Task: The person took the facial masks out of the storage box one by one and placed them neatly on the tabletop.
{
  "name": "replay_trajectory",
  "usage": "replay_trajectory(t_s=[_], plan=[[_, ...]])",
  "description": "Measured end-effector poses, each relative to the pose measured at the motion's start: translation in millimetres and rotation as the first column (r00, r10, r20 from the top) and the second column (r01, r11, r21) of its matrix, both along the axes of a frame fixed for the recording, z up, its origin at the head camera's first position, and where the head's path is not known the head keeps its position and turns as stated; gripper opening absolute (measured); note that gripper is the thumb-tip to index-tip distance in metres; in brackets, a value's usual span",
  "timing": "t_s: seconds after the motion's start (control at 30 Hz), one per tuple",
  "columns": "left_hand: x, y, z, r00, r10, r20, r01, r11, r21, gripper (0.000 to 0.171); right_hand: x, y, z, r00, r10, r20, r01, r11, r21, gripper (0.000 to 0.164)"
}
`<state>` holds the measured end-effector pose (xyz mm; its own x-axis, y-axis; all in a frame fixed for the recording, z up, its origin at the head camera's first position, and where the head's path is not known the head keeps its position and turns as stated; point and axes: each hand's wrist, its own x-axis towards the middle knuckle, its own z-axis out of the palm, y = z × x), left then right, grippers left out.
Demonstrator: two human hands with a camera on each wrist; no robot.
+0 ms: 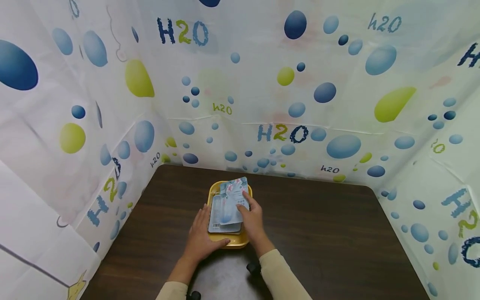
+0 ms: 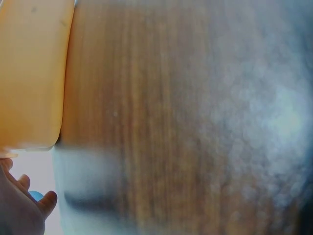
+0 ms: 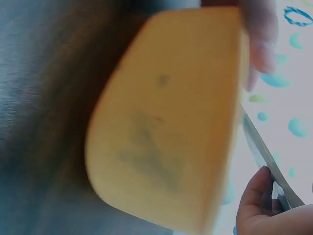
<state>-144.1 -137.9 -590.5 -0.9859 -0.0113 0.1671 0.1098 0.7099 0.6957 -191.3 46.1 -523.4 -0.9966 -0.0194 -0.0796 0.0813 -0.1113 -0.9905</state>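
Packets [image 1: 233, 210] look smooth — the tray [image 1: 237, 240] plastic, the table [image 1: 318, 233] glossy wood.

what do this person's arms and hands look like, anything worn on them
Both arms wear plain, pale cream sleeves: the left sleeve and the right sleeve end near the wrists. The left grip and right grip are bare, ungloved hands. A small black piece shows inside the left sleeve's edge, a second black piece beside the right.
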Motion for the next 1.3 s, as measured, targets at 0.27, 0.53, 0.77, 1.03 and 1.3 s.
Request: replay_trajectory(t_s=[0.27, 0.53, 0.77, 1.03, 1.3], plan=[[0.5, -1, -0.1, 1.000, 0.001, -0.024, -0.001, 1.000, -0.016, 0.130, -12.1, 19, 16.4, 0.998, -0.062, -0.020, 0.062, 0.998, -0.028, 0.053], [0.1, -1, -1.2, 1.000, -0.001, -0.022, 0.001, 1.000, -0.024, 0.133, -31.1, 57, 16.8, 0.986, -0.164, -0.018, 0.162, 0.983, -0.084, 0.056], [-0.1, -1, -0.9, 1.000, 0.001, -0.020, -0.002, 1.000, -0.030, 0.133, -39.6, 91, 9.5, 0.971, -0.237, 0.004, 0.237, 0.970, -0.052, 0.059], [1.3, 0, 0.4, 1.000, -0.006, -0.031, 0.006, 1.000, -0.019, 0.132, -43.5, 108, -10.9, 0.958, -0.285, 0.033, 0.285, 0.959, 0.004, 0.066], [1.7, 0, 2.2, 1.000, -0.005, -0.015, 0.004, 1.000, -0.013, 0.132, -44.6, 111, -46.3, 0.972, -0.220, 0.083, 0.210, 0.971, 0.114, 0.072]])
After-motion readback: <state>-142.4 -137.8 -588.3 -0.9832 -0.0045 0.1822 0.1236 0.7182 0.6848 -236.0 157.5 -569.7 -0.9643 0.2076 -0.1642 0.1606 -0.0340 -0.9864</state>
